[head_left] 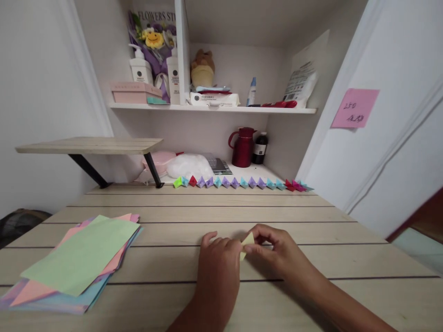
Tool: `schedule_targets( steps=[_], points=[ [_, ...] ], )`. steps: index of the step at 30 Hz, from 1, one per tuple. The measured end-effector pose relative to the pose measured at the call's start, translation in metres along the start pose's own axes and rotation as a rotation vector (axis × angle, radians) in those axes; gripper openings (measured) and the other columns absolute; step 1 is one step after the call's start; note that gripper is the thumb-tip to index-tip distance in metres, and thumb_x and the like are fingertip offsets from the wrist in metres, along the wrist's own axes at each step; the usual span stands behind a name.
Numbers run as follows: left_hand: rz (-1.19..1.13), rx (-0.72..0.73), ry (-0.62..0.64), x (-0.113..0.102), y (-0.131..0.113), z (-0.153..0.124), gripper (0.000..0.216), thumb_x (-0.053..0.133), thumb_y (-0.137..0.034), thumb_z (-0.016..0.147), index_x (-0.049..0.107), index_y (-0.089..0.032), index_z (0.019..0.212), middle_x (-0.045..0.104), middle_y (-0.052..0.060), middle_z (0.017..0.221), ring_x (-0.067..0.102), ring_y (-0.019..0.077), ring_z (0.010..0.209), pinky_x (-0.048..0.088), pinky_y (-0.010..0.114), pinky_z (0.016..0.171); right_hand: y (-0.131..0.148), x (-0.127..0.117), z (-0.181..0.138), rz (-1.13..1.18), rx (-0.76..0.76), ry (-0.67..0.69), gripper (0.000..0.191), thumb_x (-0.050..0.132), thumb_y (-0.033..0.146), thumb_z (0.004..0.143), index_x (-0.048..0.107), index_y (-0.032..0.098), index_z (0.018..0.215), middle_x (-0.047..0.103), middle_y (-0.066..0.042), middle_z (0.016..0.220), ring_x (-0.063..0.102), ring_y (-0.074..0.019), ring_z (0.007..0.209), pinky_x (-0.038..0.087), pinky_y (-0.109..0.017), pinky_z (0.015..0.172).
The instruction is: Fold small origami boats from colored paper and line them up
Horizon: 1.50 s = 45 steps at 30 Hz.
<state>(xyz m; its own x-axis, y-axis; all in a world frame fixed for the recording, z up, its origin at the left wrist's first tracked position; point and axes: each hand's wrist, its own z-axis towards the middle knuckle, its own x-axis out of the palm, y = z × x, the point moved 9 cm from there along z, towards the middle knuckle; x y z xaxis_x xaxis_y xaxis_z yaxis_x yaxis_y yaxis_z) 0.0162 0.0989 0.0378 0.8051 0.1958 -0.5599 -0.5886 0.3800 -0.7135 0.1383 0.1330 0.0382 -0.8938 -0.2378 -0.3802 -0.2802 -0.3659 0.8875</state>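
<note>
A small folded piece of pale yellow paper [247, 242] rests on the wooden table [311, 230] in front of me, pinched between both hands. My left hand [218, 265] has its fingers curled against the paper's left side. From the right, my right hand [273, 249] grips it with thumb and fingertips. A stack of coloured paper sheets [79, 260], a light green sheet on top, lies at the left of the table. A row of several small folded paper shapes [238, 183] in green, red, purple and blue lines the far edge.
A raised wooden shelf on black brackets [90, 145] juts over the table's far left. Behind the row stand a red jug [242, 146], a dark bottle [260, 148] and a white bag [189, 166]. An upper shelf holds bottles and boxes. A pink note [355, 108] sticks to the right wall.
</note>
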Motion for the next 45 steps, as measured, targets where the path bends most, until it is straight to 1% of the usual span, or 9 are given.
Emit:
schedule_targets(
  steps=[5,10,16,24,30,34,37,40,45],
  points=[
    [-0.017,0.001,-0.085,-0.01,-0.002,0.002,0.015,0.059,-0.018,0.079,0.063,-0.026,0.067,0.064,0.001,0.069,0.055,0.0223,0.075,0.019,0.046,0.104,-0.001,-0.002,-0.003,0.109,0.035,-0.017,0.018,0.069,0.034,0.078,0.063,0.019,0.07,0.058,0.002,0.064,0.05,-0.0143,0.064,0.037,-0.027,0.061],
    [-0.296,-0.282,-0.085,-0.003,0.035,0.001,0.01,0.069,-0.023,0.069,0.062,-0.022,0.076,0.067,0.002,0.076,0.059,0.0206,0.074,0.043,0.032,0.074,-0.022,0.003,0.0,0.424,0.159,-0.044,0.026,0.076,0.038,0.071,0.06,0.017,0.07,0.058,0.003,0.061,0.048,-0.0117,0.06,0.034,-0.025,0.059],
    [-0.526,-0.359,-0.056,0.007,0.042,0.001,0.015,0.065,-0.032,0.071,0.067,-0.018,0.071,0.062,-0.002,0.06,0.052,0.0131,0.057,0.038,0.022,0.056,-0.023,0.01,0.0,0.566,0.176,-0.034,0.027,0.078,0.037,0.071,0.06,0.017,0.07,0.064,0.002,0.065,0.053,-0.0119,0.064,0.038,-0.025,0.065],
    [-0.658,-0.517,-0.074,0.011,0.055,-0.003,0.023,0.069,-0.038,0.07,0.068,-0.015,0.068,0.065,0.001,0.057,0.051,0.0104,0.051,0.038,0.021,0.054,-0.026,0.007,0.001,0.547,0.222,-0.039,0.03,0.077,0.042,0.071,0.062,0.016,0.067,0.068,-0.002,0.061,0.058,-0.0152,0.063,0.04,-0.03,0.069],
    [-0.813,-0.485,-0.075,0.012,0.045,-0.002,0.04,0.061,-0.051,0.076,0.066,-0.013,0.065,0.067,0.005,0.059,0.05,0.0107,0.049,0.04,0.023,0.055,-0.016,0.013,-0.002,0.661,0.223,0.019,0.03,0.073,0.043,0.075,0.066,0.014,0.071,0.072,-0.006,0.071,0.061,-0.0154,0.064,0.043,-0.029,0.07],
    [-0.725,-0.466,-0.044,0.009,0.039,-0.002,0.044,0.051,-0.054,0.083,0.058,-0.017,0.061,0.064,0.003,0.05,0.05,0.0124,0.044,0.04,0.025,0.052,-0.016,0.012,-0.002,0.646,0.233,0.016,0.028,0.071,0.042,0.076,0.065,0.014,0.071,0.07,-0.005,0.07,0.06,-0.0141,0.062,0.043,-0.028,0.07],
    [-0.45,-0.35,-0.023,-0.004,0.033,0.002,0.046,0.043,-0.052,0.088,0.053,-0.02,0.057,0.06,0.001,0.045,0.051,0.0146,0.044,0.041,0.027,0.056,-0.025,0.01,0.002,0.535,0.222,0.031,0.023,0.07,0.038,0.076,0.065,0.016,0.073,0.07,-0.003,0.068,0.06,-0.0154,0.064,0.042,-0.029,0.071],
    [-0.182,-0.201,-0.005,-0.013,0.027,0.007,0.047,0.038,-0.05,0.091,0.054,-0.021,0.058,0.061,0.002,0.052,0.057,0.0172,0.057,0.043,0.027,0.063,-0.036,0.007,0.009,0.301,0.168,0.065,0.015,0.069,0.031,0.075,0.064,0.017,0.071,0.067,-0.001,0.069,0.058,-0.0162,0.068,0.04,-0.028,0.069],
    [-0.127,-0.206,0.093,-0.004,0.042,0.009,0.046,0.028,-0.048,0.093,0.059,-0.021,0.074,0.063,0.003,0.071,0.059,0.0186,0.066,0.044,0.029,0.066,-0.043,-0.004,0.016,-0.021,0.065,0.068,0.007,0.062,0.021,0.076,0.068,0.019,0.074,0.068,-0.001,0.078,0.058,-0.0182,0.078,0.041,-0.028,0.073]
  ],
)
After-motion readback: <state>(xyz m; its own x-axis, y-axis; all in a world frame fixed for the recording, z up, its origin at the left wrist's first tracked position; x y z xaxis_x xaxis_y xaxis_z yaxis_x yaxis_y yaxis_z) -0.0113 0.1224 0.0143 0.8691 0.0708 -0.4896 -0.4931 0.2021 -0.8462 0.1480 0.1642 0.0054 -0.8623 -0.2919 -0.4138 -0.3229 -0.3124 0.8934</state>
